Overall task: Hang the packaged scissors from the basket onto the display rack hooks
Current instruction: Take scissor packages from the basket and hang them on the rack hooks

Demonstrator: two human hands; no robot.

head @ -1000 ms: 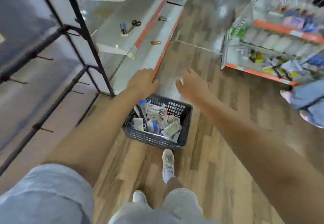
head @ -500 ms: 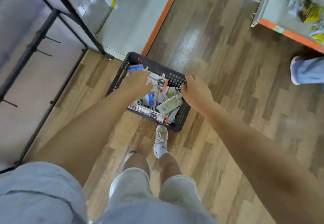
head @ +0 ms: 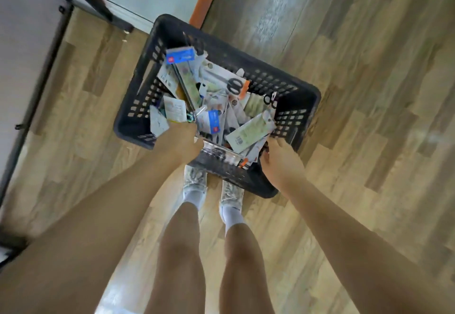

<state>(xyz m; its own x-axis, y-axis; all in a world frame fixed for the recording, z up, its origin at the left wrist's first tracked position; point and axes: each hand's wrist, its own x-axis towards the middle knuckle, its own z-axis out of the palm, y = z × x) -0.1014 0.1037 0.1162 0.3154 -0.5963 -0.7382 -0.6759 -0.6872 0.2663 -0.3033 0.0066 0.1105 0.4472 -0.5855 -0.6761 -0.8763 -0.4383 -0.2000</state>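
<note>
A dark plastic basket (head: 299, 93) stands on the wood floor in front of my feet, filled with several packaged scissors (head: 250, 129) lying jumbled. My left hand (head: 179, 141) reaches into the near left side of the basket. Its fingers point down among the packs and are hidden by the back of the hand. My right hand (head: 280, 161) is at the basket's near right corner, fingers curled over the rim beside the packs. The black display rack (head: 48, 67) runs along the left edge, with small hooks on its bars.
A white shelf base with an orange edge strip (head: 205, 1) stands just behind the basket. My two feet in pale shoes (head: 194, 180) touch the basket's near side. Bare wood floor (head: 369, 92) stretches to the right.
I have bent lower and my view has tipped straight down onto the basket. My left hand went deeper among the packs at the near left. My right hand slid to the near right corner.
</note>
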